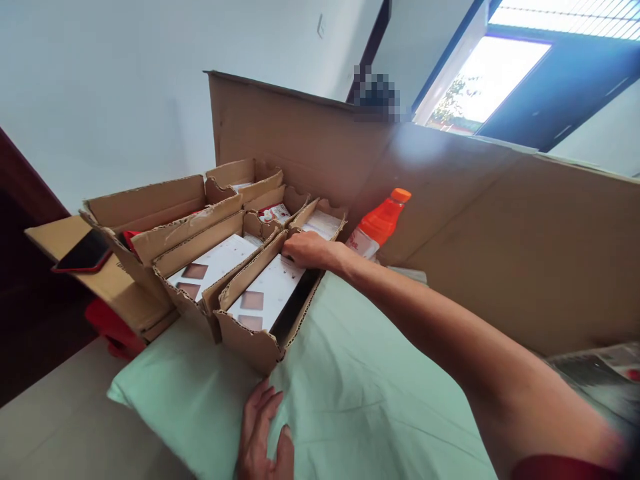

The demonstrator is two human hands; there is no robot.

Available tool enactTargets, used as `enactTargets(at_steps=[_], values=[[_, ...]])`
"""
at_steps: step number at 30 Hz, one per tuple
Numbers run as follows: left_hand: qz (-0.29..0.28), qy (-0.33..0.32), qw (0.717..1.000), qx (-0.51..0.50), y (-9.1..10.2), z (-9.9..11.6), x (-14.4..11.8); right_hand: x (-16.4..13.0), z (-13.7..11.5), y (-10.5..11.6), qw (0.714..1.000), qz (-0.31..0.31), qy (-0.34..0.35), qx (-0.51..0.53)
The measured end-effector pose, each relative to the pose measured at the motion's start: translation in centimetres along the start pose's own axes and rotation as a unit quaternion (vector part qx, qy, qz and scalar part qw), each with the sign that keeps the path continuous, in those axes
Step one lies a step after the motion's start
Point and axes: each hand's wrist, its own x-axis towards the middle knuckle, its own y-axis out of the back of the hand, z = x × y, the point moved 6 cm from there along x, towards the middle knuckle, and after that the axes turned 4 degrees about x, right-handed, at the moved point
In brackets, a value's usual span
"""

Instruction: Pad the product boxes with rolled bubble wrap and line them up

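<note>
Cardboard tray (260, 313) of white cards is lying lengthwise away from you on the green cloth (360, 400); your right hand (307, 250) is gripping its far end, left hand (263, 433) resting flat, released, nearer its near end.

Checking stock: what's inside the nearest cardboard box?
A white card with brown squares lies in the nearest cardboard box. The right hand covers its far end; anything beneath is hidden.

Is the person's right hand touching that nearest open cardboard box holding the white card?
Touching. The head view shows the right hand resting on the far edge of the nearest open brown cardboard box, fingers over its rim with no gap.
</note>
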Motion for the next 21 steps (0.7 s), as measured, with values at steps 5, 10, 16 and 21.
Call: enactTargets(at_steps=[5, 10, 16, 21], values=[[0.002, -0.008, 1.0, -0.003, 0.2, 0.2, 0.2, -0.3, -0.1, 0.1, 1.0, 0.018, -0.003, 0.008], [-0.013, -0.01, 1.0, 0.016, 0.3, 0.3, 0.5, -4.4, 2.8, 2.9, 0.983, 0.145, -0.079, 0.077], [-0.013, -0.036, 0.997, 0.065, 1.9, 2.1, 1.1, -14.6, 14.2, 0.8, 0.81, 0.328, -0.135, 0.467], [0.061, -0.139, 0.977, 0.152, 10.1, 9.7, 8.6, -19.9, 20.6, -10.4, 0.675, 0.318, -0.302, 0.593]])
